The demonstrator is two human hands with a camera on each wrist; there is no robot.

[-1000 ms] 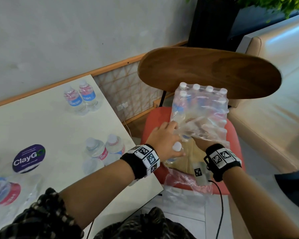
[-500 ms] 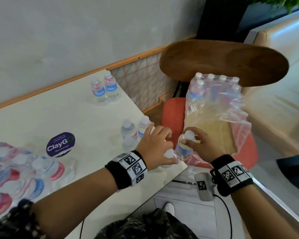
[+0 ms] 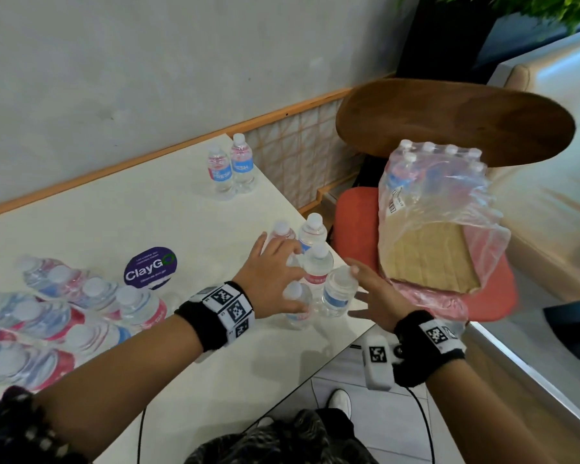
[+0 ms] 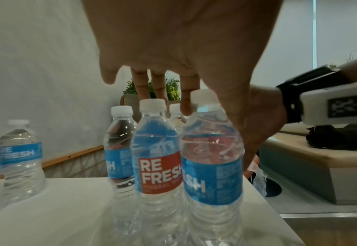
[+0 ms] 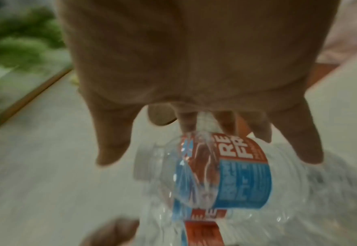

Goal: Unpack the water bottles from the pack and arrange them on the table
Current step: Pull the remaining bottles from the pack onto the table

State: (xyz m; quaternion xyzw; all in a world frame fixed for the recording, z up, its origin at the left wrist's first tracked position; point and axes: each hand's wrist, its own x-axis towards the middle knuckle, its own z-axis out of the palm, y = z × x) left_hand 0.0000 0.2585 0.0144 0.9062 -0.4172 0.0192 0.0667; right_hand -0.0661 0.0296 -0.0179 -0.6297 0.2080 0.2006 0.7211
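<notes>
White bench (image 3: 121, 209) in the head view carries a cluster of upright water bottles (image 3: 315, 272) near its right edge. The left hand (image 3: 268, 279) hovers over them with fingers spread and relaxed, its grip open, holding nothing. The right hand (image 3: 372, 296) sits just right of the cluster, fingers splayed beside the nearest bottle (image 3: 337, 291), also open. Two more bottles (image 3: 231, 169) stand at the far corner, and a wrapped bundle (image 3: 57, 316) lies at the left. The opened pack (image 3: 439, 209), still holding bottles at its far end, rests on a red chair (image 3: 352, 222).

From the left wrist, the left hand (image 4: 184, 50) hangs above three close-standing bottles (image 4: 158, 166); its fingers (image 4: 158, 84) point down, straight, near the caps, whether touching I cannot tell.

The right wrist picture is blurred: the right hand (image 5: 194, 66) has spread fingers (image 5: 112, 136) just over a labelled bottle (image 5: 226, 174), not wrapped round it.
</notes>
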